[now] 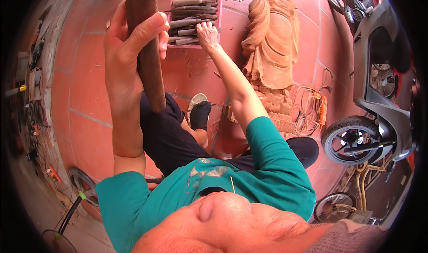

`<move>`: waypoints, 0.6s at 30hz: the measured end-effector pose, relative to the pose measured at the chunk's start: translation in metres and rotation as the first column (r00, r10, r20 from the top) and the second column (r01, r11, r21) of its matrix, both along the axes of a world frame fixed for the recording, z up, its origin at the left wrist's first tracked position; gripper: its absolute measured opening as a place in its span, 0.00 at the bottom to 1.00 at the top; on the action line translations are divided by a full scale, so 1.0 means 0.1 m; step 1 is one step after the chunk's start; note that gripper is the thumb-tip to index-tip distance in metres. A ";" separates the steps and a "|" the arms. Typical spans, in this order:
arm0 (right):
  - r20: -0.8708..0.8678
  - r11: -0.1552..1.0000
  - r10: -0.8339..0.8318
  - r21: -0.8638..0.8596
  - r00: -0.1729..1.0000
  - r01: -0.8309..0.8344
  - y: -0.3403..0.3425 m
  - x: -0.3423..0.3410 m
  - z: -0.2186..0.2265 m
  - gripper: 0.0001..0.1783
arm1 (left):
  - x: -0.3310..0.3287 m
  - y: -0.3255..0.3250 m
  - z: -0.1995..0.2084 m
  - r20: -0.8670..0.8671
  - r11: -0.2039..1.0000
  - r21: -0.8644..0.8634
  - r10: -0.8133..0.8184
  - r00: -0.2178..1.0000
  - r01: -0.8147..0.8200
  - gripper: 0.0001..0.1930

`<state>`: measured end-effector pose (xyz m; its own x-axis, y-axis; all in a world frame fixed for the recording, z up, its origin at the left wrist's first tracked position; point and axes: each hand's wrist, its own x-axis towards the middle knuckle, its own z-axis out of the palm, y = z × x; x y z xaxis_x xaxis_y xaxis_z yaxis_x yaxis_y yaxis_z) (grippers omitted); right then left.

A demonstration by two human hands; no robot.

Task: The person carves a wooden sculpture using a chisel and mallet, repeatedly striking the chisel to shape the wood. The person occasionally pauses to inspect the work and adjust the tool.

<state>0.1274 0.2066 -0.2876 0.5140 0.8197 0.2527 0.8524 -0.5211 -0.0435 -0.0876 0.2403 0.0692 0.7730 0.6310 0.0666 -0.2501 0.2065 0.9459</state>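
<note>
My left hand is closed around a thick, dark wooden club, held upright close to the camera, its top end out of the picture. Farther off on the floor is a pink plastic basket packed with several slim carving chisels, laid crosswise. At the basket's right side my right hand reaches in, fingers curled down over the tool ends. Its fingertips are hidden, so what they grip cannot be made out. Right of the basket lies a carved wooden robed figure on its back.
An orange power strip with tangled cords lies beside the figure's base. A motorbike and a bicycle stand on the right. Wood chips dot the red tile floor. Assorted items line the left wall.
</note>
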 end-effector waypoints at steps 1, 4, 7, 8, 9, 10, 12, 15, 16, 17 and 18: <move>-0.007 0.999 0.007 -0.053 1.000 -0.008 0.01 0.02 -0.04 0.08 | 0.01 -0.02 0.02 0.002 1.000 0.021 0.005 1.000 -0.005 0.22; -0.007 0.994 0.051 -0.100 0.999 -0.052 0.02 0.13 -0.13 0.09 | 0.05 -0.04 0.02 -0.014 1.000 0.009 -0.013 1.000 0.014 0.23; -0.032 0.995 0.078 -0.052 0.996 -0.079 0.00 0.15 -0.01 0.09 | 0.06 -0.04 -0.01 -0.007 0.996 0.052 -0.079 0.997 0.079 0.21; -0.018 0.996 0.084 -0.037 0.996 -0.085 -0.07 0.18 0.11 0.09 | 0.06 -0.05 -0.01 -0.019 0.995 0.063 -0.077 0.997 0.078 0.20; -0.034 0.996 0.062 0.074 0.997 -0.059 -0.21 0.23 0.22 0.08 | 0.09 -0.08 -0.01 -0.028 0.993 0.069 -0.090 0.996 0.092 0.19; -0.116 0.991 0.029 0.134 0.993 -0.014 -0.36 0.21 0.41 0.10 | 0.10 -0.12 -0.01 -0.039 0.992 0.074 -0.097 0.995 0.100 0.18; -0.253 0.954 0.039 0.299 0.967 0.040 -0.72 0.23 0.70 0.15 | 0.12 -0.13 -0.08 -0.048 0.992 0.053 -0.111 0.993 0.113 0.16; -0.527 0.877 -0.017 0.400 0.850 0.265 -1.24 0.11 1.40 0.21 | 0.17 -0.15 -0.12 -0.040 0.995 0.028 -0.096 0.995 0.097 0.15; -0.606 0.840 -0.017 0.423 0.795 0.340 -1.43 0.03 1.61 0.23 | 0.14 -0.17 -0.06 -0.030 0.997 0.037 -0.071 0.997 0.072 0.14; -0.721 0.789 0.051 0.453 0.691 0.415 -1.79 0.18 1.47 0.24 | 0.21 -0.22 -0.09 -0.007 0.992 0.020 -0.128 0.992 0.128 0.14; -0.714 0.753 0.172 0.539 0.678 0.377 -2.06 0.11 1.64 0.22 | 0.24 -0.23 -0.10 0.005 0.989 0.017 -0.148 0.989 0.148 0.14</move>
